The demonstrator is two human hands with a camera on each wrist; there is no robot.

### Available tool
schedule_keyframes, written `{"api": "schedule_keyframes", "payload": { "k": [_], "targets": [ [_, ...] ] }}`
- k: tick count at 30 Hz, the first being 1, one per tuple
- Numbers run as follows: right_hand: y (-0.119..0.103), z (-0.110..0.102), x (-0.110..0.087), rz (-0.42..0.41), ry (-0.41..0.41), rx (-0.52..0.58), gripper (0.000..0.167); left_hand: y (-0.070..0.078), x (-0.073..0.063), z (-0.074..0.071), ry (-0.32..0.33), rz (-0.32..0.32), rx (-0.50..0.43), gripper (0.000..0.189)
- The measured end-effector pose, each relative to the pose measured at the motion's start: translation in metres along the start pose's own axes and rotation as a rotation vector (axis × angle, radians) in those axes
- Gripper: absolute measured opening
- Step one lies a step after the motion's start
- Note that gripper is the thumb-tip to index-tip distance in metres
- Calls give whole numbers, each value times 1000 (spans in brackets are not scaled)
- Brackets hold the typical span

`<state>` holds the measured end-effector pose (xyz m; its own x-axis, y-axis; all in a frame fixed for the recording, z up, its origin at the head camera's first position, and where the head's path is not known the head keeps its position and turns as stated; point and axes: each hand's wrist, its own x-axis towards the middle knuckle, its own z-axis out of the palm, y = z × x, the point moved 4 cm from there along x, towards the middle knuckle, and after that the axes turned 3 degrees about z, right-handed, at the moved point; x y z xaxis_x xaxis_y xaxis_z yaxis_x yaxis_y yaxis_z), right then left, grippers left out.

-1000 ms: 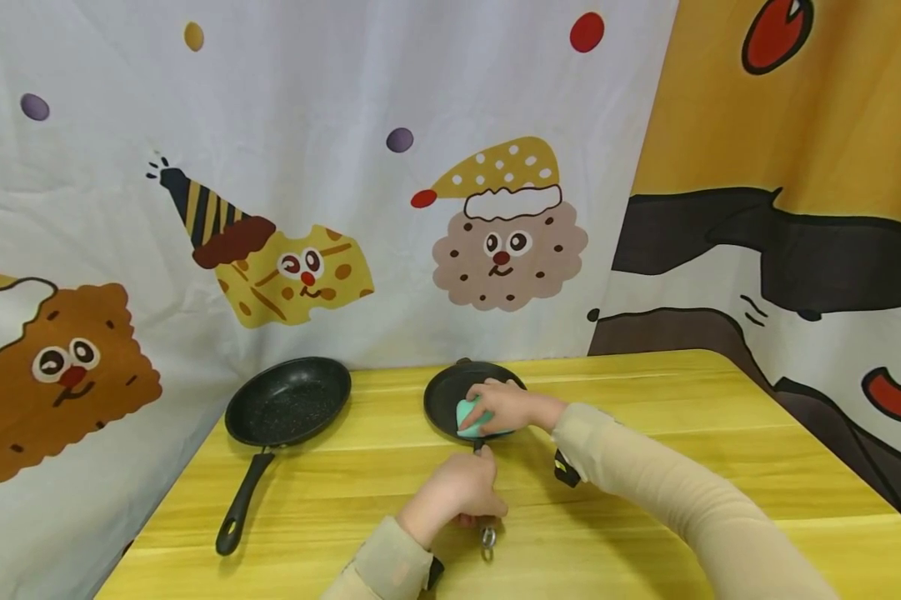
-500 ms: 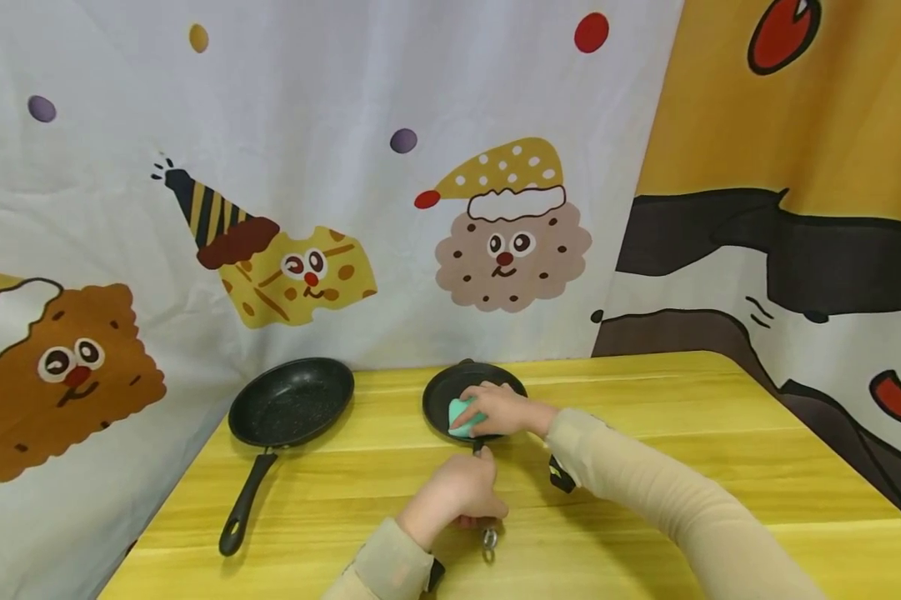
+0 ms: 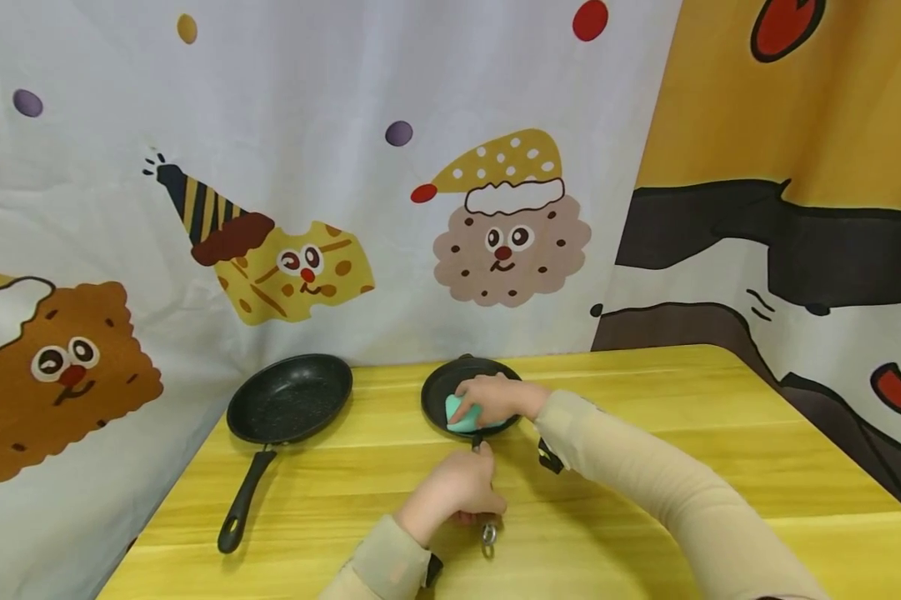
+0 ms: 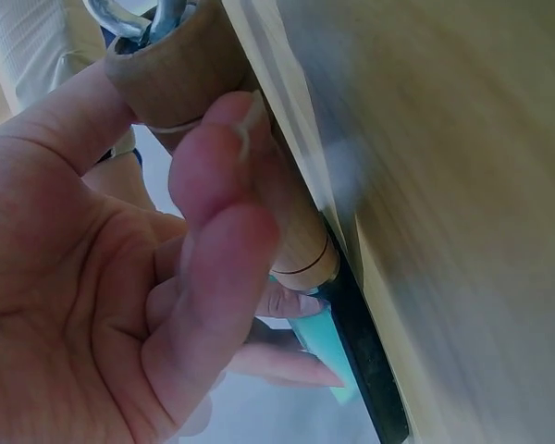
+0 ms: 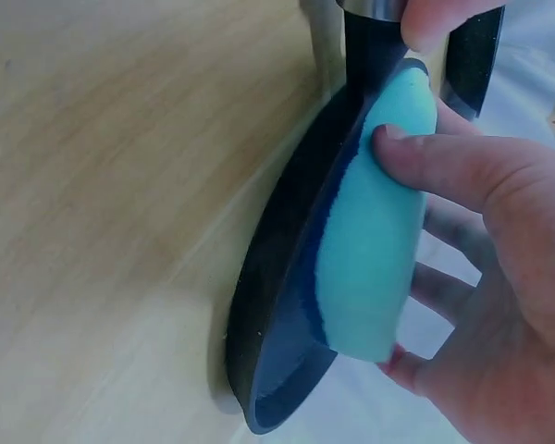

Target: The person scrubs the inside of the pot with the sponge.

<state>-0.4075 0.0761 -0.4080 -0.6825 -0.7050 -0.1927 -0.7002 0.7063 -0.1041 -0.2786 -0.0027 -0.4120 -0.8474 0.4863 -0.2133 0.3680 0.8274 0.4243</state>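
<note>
A small black frying pan [image 3: 438,388] lies on the table, its wooden handle [image 4: 301,217] pointing toward me. My left hand [image 3: 456,492] grips that handle, fingers curled about it, with a metal ring [image 3: 488,533] showing past the hand at the handle's end. Inside the pan, my right hand [image 3: 493,397] holds a teal sponge [image 5: 375,245] between thumb and fingers. The sponge's dark blue scouring side faces down onto the pan's cooking surface. In the head view the right hand covers part of the sponge.
A larger black frying pan [image 3: 291,400] with a black handle [image 3: 246,502] stands to the left on the yellow wood-grain table [image 3: 645,417]. Behind the table's far edge hangs a printed curtain [image 3: 330,125].
My right hand has slid the sponge a little to the left across the pan. The left hand keeps its grip on the handle, and the pan stays in place.
</note>
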Motion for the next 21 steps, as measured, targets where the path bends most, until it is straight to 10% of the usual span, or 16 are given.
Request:
{"api": "schedule_keyframes", "payload": {
  "k": [21],
  "targets": [
    [2, 10, 19, -34, 42, 125, 40, 1, -2, -2, -1, -3, -2, 89]
  ]
}}
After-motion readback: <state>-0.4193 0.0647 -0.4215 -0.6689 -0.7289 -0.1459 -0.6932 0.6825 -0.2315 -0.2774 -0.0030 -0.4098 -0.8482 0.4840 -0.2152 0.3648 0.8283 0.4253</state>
